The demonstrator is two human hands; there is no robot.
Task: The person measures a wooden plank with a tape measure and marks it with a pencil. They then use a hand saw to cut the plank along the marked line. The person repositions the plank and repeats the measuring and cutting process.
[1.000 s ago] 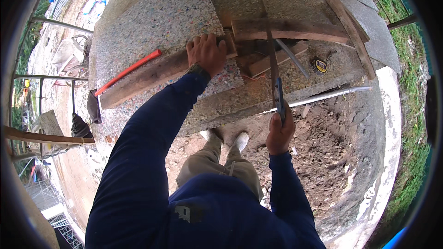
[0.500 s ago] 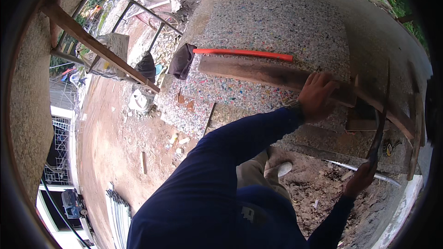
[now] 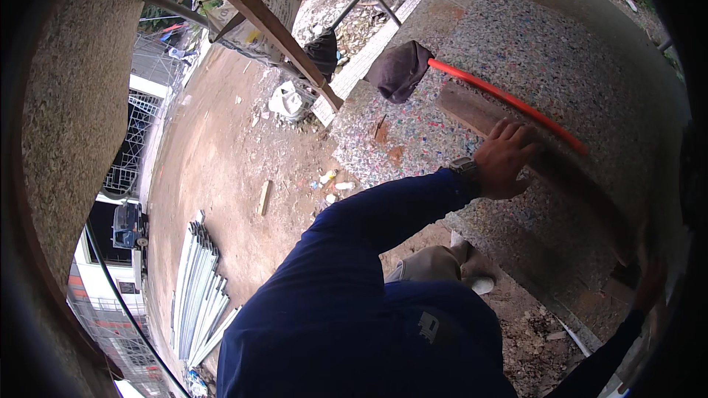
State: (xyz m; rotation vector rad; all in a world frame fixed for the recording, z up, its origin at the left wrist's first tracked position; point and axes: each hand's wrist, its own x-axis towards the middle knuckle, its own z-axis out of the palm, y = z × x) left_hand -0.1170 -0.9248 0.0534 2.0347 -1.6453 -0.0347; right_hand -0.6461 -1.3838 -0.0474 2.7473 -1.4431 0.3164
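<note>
My left hand point(image 3: 507, 158), with a watch at its wrist, grips a long wooden plank point(image 3: 464, 107) from above. Its fingers curl over the plank's far edge. The plank lies slantwise on a speckled board point(image 3: 509, 51) and runs away into shade on the right. Close to the plank's far end, by the dark right rim, is my right hand point(image 3: 650, 280). Shadow and blur hide its fingers, and the handsaw it held earlier cannot be made out. Beyond the plank an orange rod point(image 3: 509, 103) lies beside it, touching a dark cloth bundle point(image 3: 400, 71) at its left end.
A slanted wooden post point(image 3: 258, 22) stands at upper left, beside a hanging sack point(image 3: 269, 11) and a white bag point(image 3: 287, 102). Below on the dirt ground lie a pile of metal lengths point(image 3: 198, 287) and a short wood offcut point(image 3: 264, 197). A vehicle point(image 3: 129, 225) is farther left.
My view has turned, so the board and plank now slant down to the right. My left hand stays on the plank. My right hand has gone into the shaded right rim, the saw out of sight.
</note>
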